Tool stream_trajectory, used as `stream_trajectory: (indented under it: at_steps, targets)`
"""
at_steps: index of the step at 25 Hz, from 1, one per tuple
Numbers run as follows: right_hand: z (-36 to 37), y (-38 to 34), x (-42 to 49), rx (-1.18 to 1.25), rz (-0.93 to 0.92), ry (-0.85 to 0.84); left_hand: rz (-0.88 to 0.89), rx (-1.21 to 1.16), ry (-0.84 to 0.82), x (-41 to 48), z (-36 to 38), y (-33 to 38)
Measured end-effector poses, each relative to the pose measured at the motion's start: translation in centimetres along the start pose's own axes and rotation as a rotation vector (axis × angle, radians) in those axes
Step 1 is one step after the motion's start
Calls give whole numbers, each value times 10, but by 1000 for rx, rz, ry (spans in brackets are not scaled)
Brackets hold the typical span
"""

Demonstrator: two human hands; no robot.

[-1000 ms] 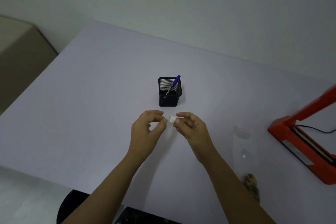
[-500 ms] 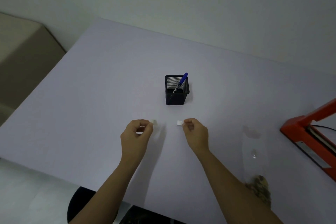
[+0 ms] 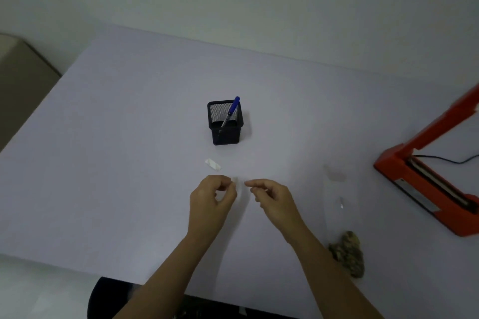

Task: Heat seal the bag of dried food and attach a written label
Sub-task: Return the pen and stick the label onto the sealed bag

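The clear bag [image 3: 339,204] of dried food [image 3: 348,254] lies at the near right, apart from both hands. A small label [image 3: 235,184] (thin, limp, likely sticky, best taken by its edge) is pinched in the left hand [image 3: 211,198]; the right hand [image 3: 272,198] is loosely curled, apparently empty. Beyond lie a paper scrap [image 3: 213,164] and the pen [image 3: 232,111].

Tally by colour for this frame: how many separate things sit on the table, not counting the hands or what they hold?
Black: 1, mesh pen holder
Blue: 1, pen in the holder
Orange-red: 1, heat sealer
White: 1, paper scrap
Clear: 1, bag with brownish dried food
Total: 5
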State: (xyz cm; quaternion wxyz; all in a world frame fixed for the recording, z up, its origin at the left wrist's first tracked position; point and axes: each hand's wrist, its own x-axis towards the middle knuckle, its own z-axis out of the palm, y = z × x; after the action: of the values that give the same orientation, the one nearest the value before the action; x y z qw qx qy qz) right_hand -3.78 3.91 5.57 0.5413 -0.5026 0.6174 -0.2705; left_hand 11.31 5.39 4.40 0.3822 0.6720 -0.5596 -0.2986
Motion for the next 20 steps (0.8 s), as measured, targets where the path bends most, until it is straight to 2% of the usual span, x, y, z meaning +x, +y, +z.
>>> stream_trajectory:
  at_steps: [4, 9, 15, 18, 20]
  targets:
    - [-30, 3, -25, 108, 38, -26, 134, -25, -110, -3, 30, 19]
    - [-71, 23, -39, 177, 97, 103, 223, -20, -212, -16, 72, 43]
    - [-110, 62, -50, 237, 190, 254, 383, 143, -332, -38, 115, 63]
    - [-130, 74, -51, 287, 181, 284, 283, 52, -351, -41, 135, 73]
    - [-145, 80, -50, 274, 162, 329, 66, -48, -325, -39, 147, 82]
